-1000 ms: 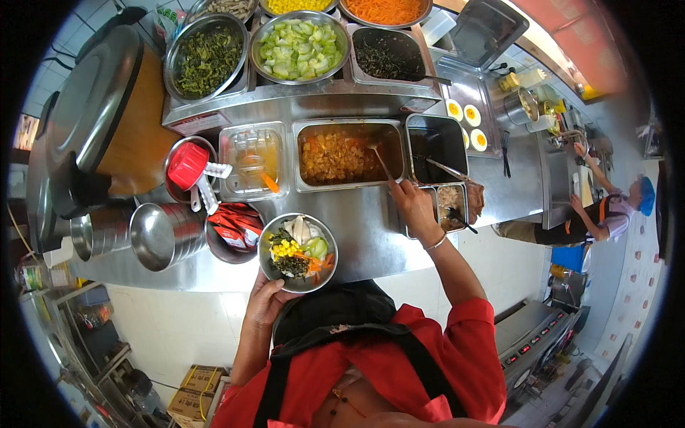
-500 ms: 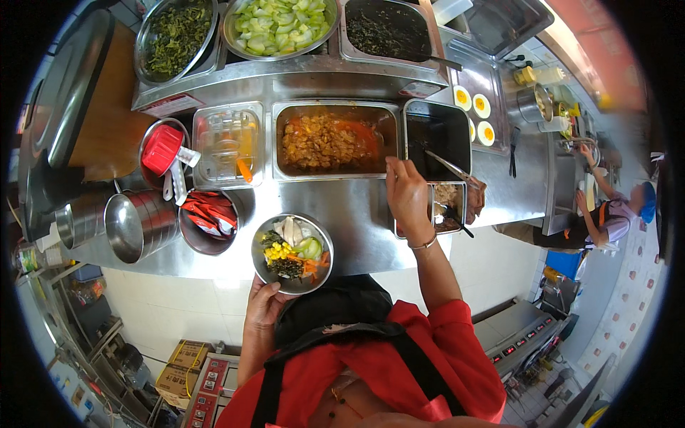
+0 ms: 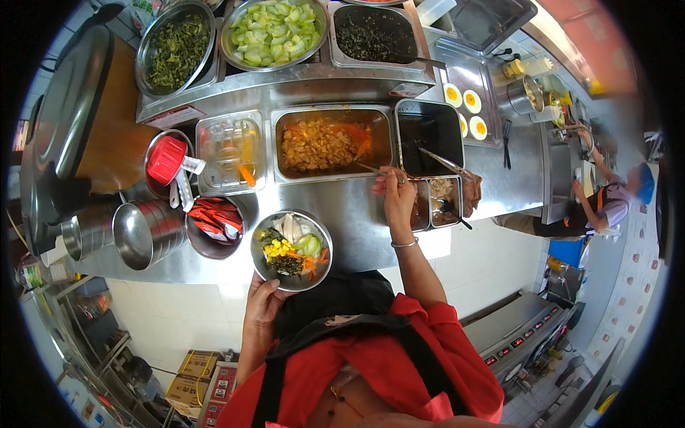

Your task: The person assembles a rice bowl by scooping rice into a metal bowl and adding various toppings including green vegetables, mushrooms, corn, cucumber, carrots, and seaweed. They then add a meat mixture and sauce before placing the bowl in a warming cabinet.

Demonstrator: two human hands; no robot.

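A steel bowl (image 3: 319, 277) rests in my left hand (image 3: 262, 298), whose fingers and thumb grip its near rim. Corn, carrot strips, green slices, dark chopped greens and pale strips lie in separate heaps inside it. My right hand (image 3: 397, 196) is closed on the handle of a metal spoon (image 3: 368, 168), at the near right corner of a deep steel pan (image 3: 335, 177). In that pan is a chunky brown stew (image 3: 314, 145) with red oil; the spoon's head is hidden in it.
Right of the stew stands a dark pan (image 3: 432, 132) with tongs (image 3: 441, 161). Halved eggs (image 3: 472, 101) lie on a tray beyond. Leftward are a clear container (image 3: 227, 153), a red-handled scoop (image 3: 167, 158), a pot of red packets (image 3: 215, 219) and stacked bowls (image 3: 141, 235). A co-worker (image 3: 617, 196) stands far right.
My right hand has shifted slightly left and its fingers now point toward the stew, with the spoon handle showing at them. The bowl in my left hand has hardly moved.
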